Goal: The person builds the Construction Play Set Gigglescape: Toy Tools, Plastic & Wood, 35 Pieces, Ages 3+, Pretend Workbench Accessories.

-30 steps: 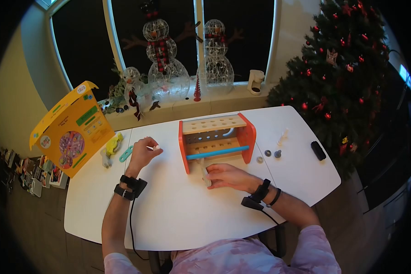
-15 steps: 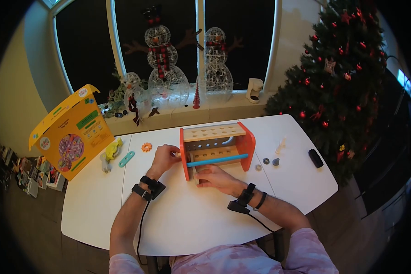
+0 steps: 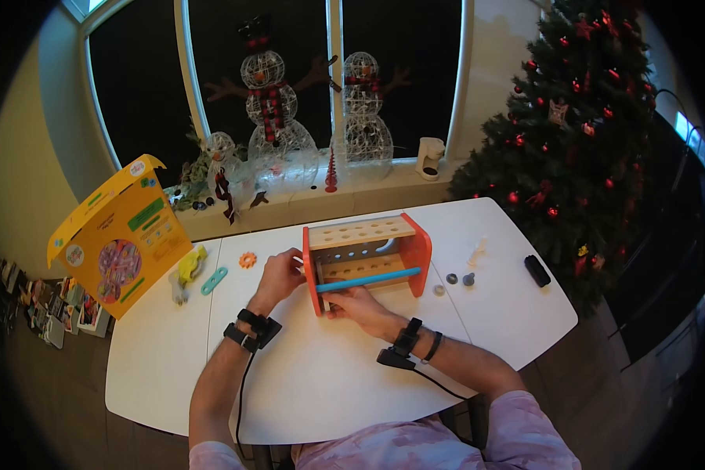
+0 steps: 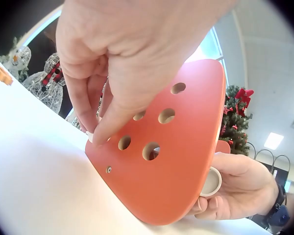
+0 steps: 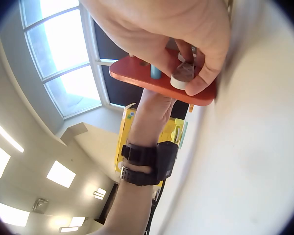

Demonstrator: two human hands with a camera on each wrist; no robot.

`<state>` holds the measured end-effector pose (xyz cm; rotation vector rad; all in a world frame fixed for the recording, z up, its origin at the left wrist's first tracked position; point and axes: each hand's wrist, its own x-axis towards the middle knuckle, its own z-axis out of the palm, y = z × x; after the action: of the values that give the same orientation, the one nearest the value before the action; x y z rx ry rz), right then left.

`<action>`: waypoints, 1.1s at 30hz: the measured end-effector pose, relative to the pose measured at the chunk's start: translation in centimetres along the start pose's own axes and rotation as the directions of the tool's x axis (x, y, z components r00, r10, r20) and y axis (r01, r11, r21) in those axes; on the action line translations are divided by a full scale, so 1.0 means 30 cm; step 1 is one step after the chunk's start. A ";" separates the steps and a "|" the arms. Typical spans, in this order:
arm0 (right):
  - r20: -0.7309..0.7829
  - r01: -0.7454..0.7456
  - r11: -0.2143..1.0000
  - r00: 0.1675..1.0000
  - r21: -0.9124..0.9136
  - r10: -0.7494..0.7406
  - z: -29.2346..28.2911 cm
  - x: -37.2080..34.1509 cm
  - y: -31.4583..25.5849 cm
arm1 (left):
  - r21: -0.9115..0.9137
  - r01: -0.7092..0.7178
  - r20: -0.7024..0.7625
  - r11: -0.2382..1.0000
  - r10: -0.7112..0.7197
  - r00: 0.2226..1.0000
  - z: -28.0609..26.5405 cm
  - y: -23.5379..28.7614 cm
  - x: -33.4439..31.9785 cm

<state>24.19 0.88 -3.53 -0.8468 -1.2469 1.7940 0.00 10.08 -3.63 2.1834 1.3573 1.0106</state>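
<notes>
A wooden toy rack with red side panels point(image 3: 419, 254) and a blue rod point(image 3: 368, 280) stands on the white table. My left hand point(image 3: 280, 280) is at the outer face of its left panel; in the left wrist view the thumb and fingers pinch a small pale piece point(image 4: 90, 136) against the perforated red panel point(image 4: 171, 147). On the inner side of that panel, my right hand point(image 3: 358, 307) grips a pale, round-ended piece point(image 5: 182, 78), beside the blue rod point(image 5: 156, 72). How far the small piece sits in a hole is hidden.
An orange gear point(image 3: 247, 260), a teal link point(image 3: 214, 280) and a yellow-and-grey toy point(image 3: 188, 270) lie left, by a yellow box point(image 3: 121, 243). On the right are small grey pieces point(image 3: 468, 280), a pale piece point(image 3: 477, 251) and a black object point(image 3: 536, 271).
My left hand has moved right, from the open table to the rack's left panel, uncovering the orange gear. My right hand has shifted left with the pale piece, close against that panel.
</notes>
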 end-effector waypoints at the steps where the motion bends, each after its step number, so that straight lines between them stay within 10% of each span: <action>1: -0.003 0.003 1.000 1.000 0.000 -0.003 0.005 0.000 -0.005 | 0.012 0.022 0.009 1.000 -0.022 1.000 -0.009 0.015 -0.003; 33: -0.017 -0.055 0.998 0.998 -0.019 0.055 0.029 -0.016 -0.032 | -0.284 0.272 0.346 0.919 -0.167 0.923 -0.046 -0.040 0.008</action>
<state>23.89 0.29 -2.33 -0.9131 -1.2441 1.8174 -1.69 10.76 -3.38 1.8020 1.1611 0.7037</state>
